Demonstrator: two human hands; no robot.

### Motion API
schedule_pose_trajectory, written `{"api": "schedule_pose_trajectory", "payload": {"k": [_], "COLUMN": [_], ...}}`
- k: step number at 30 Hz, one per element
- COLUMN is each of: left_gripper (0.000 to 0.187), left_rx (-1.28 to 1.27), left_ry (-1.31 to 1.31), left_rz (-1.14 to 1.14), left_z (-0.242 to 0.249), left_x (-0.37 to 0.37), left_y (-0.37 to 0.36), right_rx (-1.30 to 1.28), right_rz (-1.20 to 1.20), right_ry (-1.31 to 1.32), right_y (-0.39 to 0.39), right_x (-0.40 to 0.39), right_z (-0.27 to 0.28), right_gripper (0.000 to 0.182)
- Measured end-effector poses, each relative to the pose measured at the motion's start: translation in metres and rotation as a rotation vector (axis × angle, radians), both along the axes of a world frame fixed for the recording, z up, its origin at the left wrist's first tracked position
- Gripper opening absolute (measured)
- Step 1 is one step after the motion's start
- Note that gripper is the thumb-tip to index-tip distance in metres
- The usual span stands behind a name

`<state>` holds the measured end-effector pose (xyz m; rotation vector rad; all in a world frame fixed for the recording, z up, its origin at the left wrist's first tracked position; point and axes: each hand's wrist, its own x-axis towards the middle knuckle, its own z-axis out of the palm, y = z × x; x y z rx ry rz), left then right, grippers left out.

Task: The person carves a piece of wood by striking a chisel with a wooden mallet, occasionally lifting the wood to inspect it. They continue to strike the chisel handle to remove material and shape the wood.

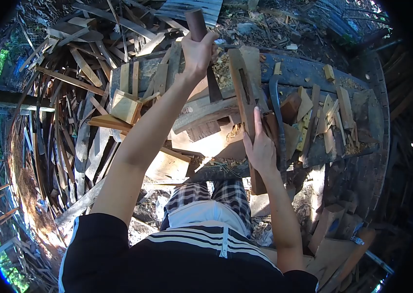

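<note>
My left hand (199, 54) is closed around a dark tool (196, 25) with a thick round end above the fist. Below the fist, a flat, dark, blade-like part slants down toward a grey curved wooden piece (194, 115). My right hand (261, 151) rests on a long slotted wooden board (241, 90), index finger and thumb stretched along it. Its other fingers are mostly hidden at the board's right side. The board stands tilted, with its lower end near my legs. A wooden block (202, 131) sits under the curved piece, and wood chips lie about.
A dark workbench (292, 72) carries several wood offcuts (331, 119) on the right. Beside the slotted board lies a curved dark metal bar (275, 105). Light wooden blocks (126, 107) are at the left. A large scrap-wood pile (77, 105) spreads farther left.
</note>
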<state>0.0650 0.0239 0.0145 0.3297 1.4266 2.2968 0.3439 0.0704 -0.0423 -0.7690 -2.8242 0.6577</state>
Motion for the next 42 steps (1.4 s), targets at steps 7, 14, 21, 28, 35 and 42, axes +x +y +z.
{"api": "schedule_pose_trajectory", "payload": {"k": [7,14,21,28,35,42], "left_gripper": [0.023,0.021,0.017,0.018,0.018,0.016], "left_rx": [-0.008,-0.013,-0.014,0.016,0.006,-0.107], "left_ry": [0.030,0.105,0.141,0.136,0.151,0.268], "left_rz": [-0.033,-0.034,0.021,0.051,0.093,0.095], "left_z": [0.000,0.006,0.006,0.004,0.002,0.002], "left_x": [0.003,0.015,0.012,0.014,0.014,0.021], "left_y": [0.004,0.005,-0.006,-0.012,-0.012,-0.006], "right_rx": [0.010,0.021,0.013,0.022,-0.005,-0.156], "right_rz": [0.005,0.015,0.016,0.011,0.010,0.031], "right_ry": [0.062,0.077,0.034,0.031,0.041,0.052], "right_y": [0.000,0.000,0.001,0.002,0.002,0.016], "right_x": [0.000,0.000,0.001,0.002,0.002,0.004], "right_z": [0.001,0.000,-0.003,0.000,-0.003,0.006], "right_gripper": [0.080,0.081,0.082,0.082,0.082,0.079]}}
